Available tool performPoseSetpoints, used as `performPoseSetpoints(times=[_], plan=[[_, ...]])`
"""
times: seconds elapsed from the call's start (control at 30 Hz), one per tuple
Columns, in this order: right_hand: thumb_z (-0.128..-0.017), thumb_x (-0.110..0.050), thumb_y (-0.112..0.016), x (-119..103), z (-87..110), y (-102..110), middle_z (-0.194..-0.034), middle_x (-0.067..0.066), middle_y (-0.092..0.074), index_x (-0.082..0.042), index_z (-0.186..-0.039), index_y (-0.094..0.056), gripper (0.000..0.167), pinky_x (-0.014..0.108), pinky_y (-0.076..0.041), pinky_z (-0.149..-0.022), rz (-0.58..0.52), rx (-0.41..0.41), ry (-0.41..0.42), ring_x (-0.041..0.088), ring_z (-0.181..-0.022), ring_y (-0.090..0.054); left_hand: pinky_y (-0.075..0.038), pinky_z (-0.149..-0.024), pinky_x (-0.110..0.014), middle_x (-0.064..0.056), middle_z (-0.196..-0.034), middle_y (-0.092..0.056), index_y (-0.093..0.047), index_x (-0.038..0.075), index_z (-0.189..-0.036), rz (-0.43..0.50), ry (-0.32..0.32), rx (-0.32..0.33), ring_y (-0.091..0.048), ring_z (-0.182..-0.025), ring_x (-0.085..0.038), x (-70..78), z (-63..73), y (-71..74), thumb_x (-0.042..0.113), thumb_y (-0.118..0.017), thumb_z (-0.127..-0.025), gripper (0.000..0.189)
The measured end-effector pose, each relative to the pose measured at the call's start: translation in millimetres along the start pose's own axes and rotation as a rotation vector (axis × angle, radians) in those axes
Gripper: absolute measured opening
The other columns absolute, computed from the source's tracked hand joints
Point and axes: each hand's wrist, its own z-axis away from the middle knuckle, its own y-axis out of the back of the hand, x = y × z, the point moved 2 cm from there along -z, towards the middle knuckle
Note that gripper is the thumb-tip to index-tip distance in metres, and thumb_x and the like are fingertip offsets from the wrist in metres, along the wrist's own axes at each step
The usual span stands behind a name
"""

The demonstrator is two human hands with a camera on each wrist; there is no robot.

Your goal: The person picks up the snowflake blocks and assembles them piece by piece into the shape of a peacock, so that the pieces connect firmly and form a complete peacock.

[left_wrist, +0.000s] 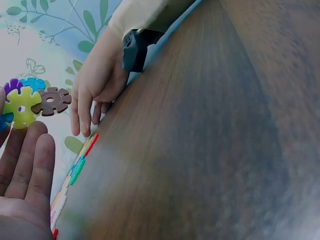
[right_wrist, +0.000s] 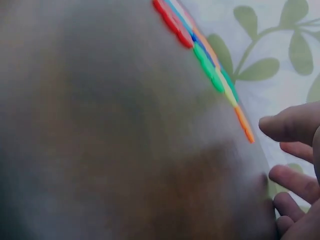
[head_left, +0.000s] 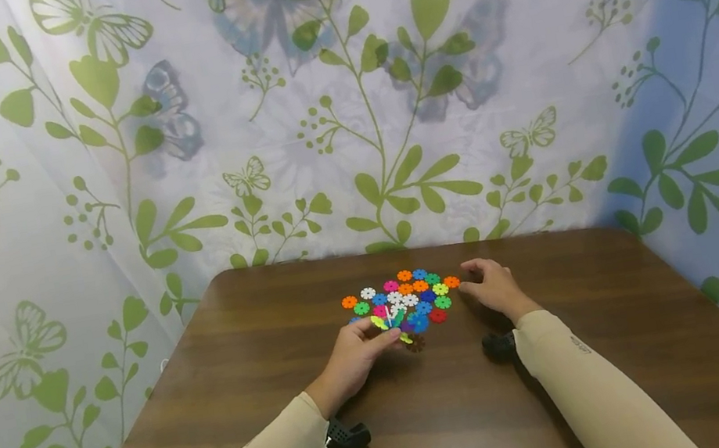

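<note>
My left hand (head_left: 352, 360) holds a cluster of interlocking plastic snowflake discs between thumb and fingers, raised above the table. In the left wrist view the cluster shows a yellow disc (left_wrist: 29, 113), a brown disc (left_wrist: 62, 96), a purple disc (left_wrist: 12, 86) and blue ones; part of it runs out of that view. My right hand (head_left: 499, 289) holds nothing, its fingers loosely bent. Its fingertips are close to an orange disc (head_left: 453, 283) at the right end of the loose discs. Those lie flat in a spread of orange, white, pink, blue, green and red, partly hidden behind the cluster.
The brown wooden table (head_left: 234, 411) carries the discs near its far side. Behind it hangs a curtain (head_left: 287, 133) printed with green leaves and butterflies. A black wrist device (head_left: 348, 437) is on my left wrist, another black device (head_left: 498, 346) on my right.
</note>
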Motion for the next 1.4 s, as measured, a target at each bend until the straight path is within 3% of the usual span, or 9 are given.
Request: performPoseSetpoints(times=[0.13,0.3,0.47,0.57,0.63,0.73,0.93,1.1,1.4], plan=[[-0.101,-0.018,-0.073,-1,-6.8,-1,-0.150,0.025,-0.052,-0.001,-0.146,-0.059,0.050,0.079,-0.019,-0.106,0.030,-0.019,-0.012,0.055,-0.135,-0.035,-0.057,-0.090,-0.039,-0.018,-0.096,-0.077,-0.072,-0.009,-0.115,-0.012,-0.015,-0.008,-0.074,-0.093,-0.036,-0.5,-1.0,0.1,0.014,-0.076,-0.100,0.028],[-0.103,-0.016,-0.071,-3,-10.0,-9,-0.154,0.019,-0.051,-0.009,-0.141,-0.067,0.039,0.077,-0.020,-0.098,0.119,-0.059,0.052,0.058,-0.136,-0.032,-0.058,-0.087,-0.036,-0.018,-0.097,-0.077,-0.070,-0.012,-0.115,-0.007,-0.009,-0.008,-0.074,-0.091,-0.033,-1.7,-0.1,-0.5,0.012,-0.076,-0.100,0.029],[-0.103,-0.010,-0.070,-2,-3.6,-16,-0.147,0.012,-0.061,-0.013,-0.126,-0.079,0.024,0.080,-0.019,-0.106,0.165,-0.079,0.166,0.053,-0.139,-0.039,-0.057,-0.087,-0.036,-0.018,-0.097,-0.077,-0.073,-0.007,-0.113,-0.014,-0.009,-0.010,-0.074,-0.094,-0.037,-3.8,0.2,-0.4,0.013,-0.077,-0.099,0.024],[-0.101,-0.004,-0.072,-2,8.0,-16,-0.136,0.011,-0.068,-0.009,-0.117,-0.081,0.020,0.072,-0.032,-0.110,0.127,-0.065,0.210,0.045,-0.132,-0.054,-0.057,-0.088,-0.038,-0.019,-0.097,-0.077,-0.074,-0.005,-0.111,-0.034,-0.009,-0.020,-0.074,-0.094,-0.038,-5.1,0.9,-0.1,0.013,-0.076,-0.100,0.022],[-0.099,-0.003,-0.074,-2,17.6,-16,-0.130,0.010,-0.071,-0.009,-0.114,-0.082,0.019,0.063,-0.043,-0.107,0.108,-0.061,0.215,0.040,-0.126,-0.060,-0.057,-0.089,-0.039,-0.020,-0.097,-0.077,-0.074,-0.004,-0.110,-0.042,-0.009,-0.030,-0.074,-0.095,-0.039,-5.5,1.3,0.1,0.014,-0.076,-0.100,0.021],[-0.096,-0.003,-0.077,-6,29.6,-15,-0.124,0.008,-0.071,-0.010,-0.113,-0.081,0.018,0.058,-0.049,-0.102,0.067,-0.070,0.206,0.037,-0.118,-0.064,-0.057,-0.090,-0.039,-0.020,-0.098,-0.076,-0.073,-0.004,-0.109,-0.050,-0.010,-0.041,-0.073,-0.096,-0.041,-4.5,1.6,0.3,0.016,-0.076,-0.100,0.022],[-0.094,-0.002,-0.080,-14,37.1,-19,-0.102,0.005,-0.067,-0.005,-0.119,-0.076,0.025,0.038,-0.056,-0.080,-0.107,-0.026,0.145,0.025,-0.091,-0.064,-0.058,-0.090,-0.037,-0.018,-0.101,-0.076,-0.071,-0.009,-0.116,-0.046,-0.003,-0.034,-0.075,-0.092,-0.035,-1.9,2.3,2.3,0.013,-0.075,-0.101,0.026],[-0.095,0.000,-0.078,-26,40.4,-26,-0.091,0.011,-0.064,0.004,-0.122,-0.072,0.028,0.029,-0.055,-0.068,-0.324,0.022,0.085,0.028,-0.083,-0.064,-0.058,-0.090,-0.037,-0.017,-0.102,-0.076,-0.070,-0.012,-0.118,-0.055,0.018,-0.037,-0.075,-0.089,-0.027,-1.3,3.2,2.8,0.011,-0.074,-0.101,0.029],[-0.101,-0.011,-0.075,-53,45.9,-35,-0.117,0.020,-0.072,0.007,-0.125,-0.072,0.030,0.046,-0.059,-0.087,-0.586,0.030,0.063,0.039,-0.102,-0.066,-0.057,-0.092,-0.049,-0.018,-0.096,-0.076,-0.074,-0.004,-0.105,-0.123,-0.014,-0.008,-0.074,-0.092,-0.040,-3.7,-1.1,3.2,0.019,-0.077,-0.100,0.024]])
